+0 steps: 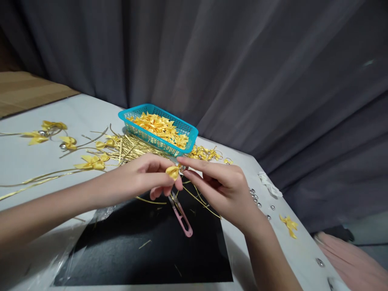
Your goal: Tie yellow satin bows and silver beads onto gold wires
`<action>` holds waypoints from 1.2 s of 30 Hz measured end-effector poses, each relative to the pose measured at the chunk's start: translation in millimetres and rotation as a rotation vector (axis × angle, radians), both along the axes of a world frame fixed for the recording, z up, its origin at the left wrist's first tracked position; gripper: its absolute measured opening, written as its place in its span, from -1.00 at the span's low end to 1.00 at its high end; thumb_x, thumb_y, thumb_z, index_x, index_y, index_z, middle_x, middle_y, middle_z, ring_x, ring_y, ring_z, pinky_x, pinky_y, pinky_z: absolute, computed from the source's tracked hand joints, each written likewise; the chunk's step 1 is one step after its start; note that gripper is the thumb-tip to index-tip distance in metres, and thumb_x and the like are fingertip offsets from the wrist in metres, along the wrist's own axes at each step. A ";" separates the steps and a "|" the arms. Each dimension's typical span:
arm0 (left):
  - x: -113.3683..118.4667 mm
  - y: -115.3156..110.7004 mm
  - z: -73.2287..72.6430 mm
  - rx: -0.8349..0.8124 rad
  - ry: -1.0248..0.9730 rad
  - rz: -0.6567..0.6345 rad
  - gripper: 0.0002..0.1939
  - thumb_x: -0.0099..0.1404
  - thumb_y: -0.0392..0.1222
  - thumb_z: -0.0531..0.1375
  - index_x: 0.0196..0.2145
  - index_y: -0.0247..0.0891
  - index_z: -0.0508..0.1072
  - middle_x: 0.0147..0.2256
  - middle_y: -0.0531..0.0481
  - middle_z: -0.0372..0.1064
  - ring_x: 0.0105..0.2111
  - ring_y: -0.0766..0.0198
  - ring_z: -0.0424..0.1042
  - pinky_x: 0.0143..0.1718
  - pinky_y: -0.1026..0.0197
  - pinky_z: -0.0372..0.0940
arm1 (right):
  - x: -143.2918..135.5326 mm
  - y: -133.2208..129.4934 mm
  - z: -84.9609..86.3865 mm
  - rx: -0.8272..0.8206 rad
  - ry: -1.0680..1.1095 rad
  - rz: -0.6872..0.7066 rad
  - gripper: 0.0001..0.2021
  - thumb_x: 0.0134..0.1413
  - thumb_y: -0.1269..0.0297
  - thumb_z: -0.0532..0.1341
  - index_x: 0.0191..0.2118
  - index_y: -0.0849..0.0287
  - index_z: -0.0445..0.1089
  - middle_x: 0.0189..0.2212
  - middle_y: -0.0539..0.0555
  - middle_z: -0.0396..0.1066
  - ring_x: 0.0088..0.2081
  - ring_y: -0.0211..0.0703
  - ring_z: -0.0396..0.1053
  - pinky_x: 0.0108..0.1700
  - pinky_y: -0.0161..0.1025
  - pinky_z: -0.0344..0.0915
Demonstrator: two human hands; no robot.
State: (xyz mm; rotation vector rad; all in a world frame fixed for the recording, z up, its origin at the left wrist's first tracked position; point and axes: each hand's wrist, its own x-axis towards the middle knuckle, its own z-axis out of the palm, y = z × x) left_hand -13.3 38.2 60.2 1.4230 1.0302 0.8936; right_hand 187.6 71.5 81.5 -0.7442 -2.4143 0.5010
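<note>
In the head view my left hand (145, 173) pinches a small yellow ribbon bow (172, 172) above the black mat. My right hand (226, 190) meets it from the other side, thumb and forefinger closed on a small shiny silver piece (182, 167) beside the bow. Whether that piece is fixed to the bow I cannot tell. Thin gold cords (200, 198) trail below my fingers. Under the hands, pink-handled thread snips (184, 220) lie on the black mat (145, 250).
A blue basket (194, 135) of yellow bows stands at the back. Before it lies a pile of gold cords (130, 148). Corded bows (92, 161) lie at left, finished-looking ones (204, 153) right of the basket. Silver pieces (254, 196) and a loose bow (289, 225) are at right.
</note>
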 end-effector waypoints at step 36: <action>-1.9 20.4 -16.4 0.088 -0.044 0.128 -0.69 0.28 -0.05 0.02 -0.54 -0.25 0.33 -0.63 0.14 0.09 -0.60 0.39 0.11 -0.58 0.34 0.04 | 0.7 -16.9 18.1 -0.256 -0.096 -0.155 -0.76 0.24 0.10 0.13 -0.29 0.17 0.38 -0.72 -0.18 -0.04 -0.68 -0.41 -0.06 -0.66 -0.40 -0.12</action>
